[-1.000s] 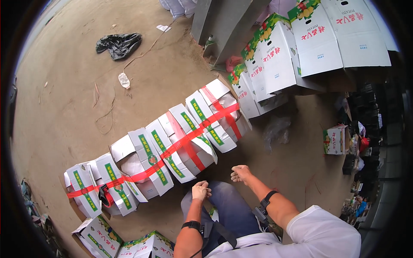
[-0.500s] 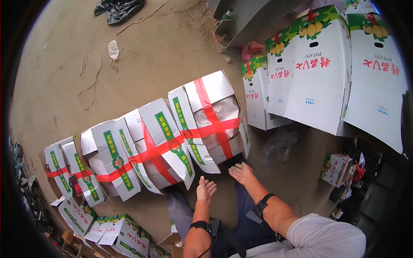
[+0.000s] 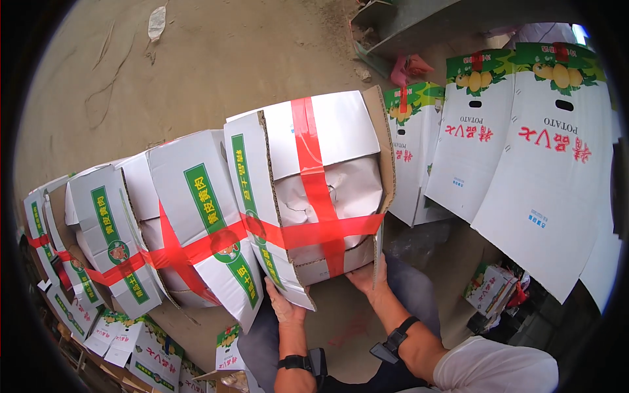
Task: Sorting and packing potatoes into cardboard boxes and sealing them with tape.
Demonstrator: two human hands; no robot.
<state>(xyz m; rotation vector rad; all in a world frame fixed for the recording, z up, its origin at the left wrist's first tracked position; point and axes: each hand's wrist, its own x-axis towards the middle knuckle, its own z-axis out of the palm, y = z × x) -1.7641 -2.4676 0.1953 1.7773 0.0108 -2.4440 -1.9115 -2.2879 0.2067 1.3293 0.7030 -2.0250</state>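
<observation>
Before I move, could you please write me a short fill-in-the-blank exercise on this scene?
1. The tape crossing the rightmost box of the row is ____.
2. Nearer to that box's left flap is the person's ____ hand.
3. In the picture, the tall cartons stand to the ____ of the taped row.
4. The person's right sleeve is ____ in colour.

Missing words: red; left; right; white.

Boxes (image 3: 200,209) left of cartons (image 3: 475,157)
</observation>
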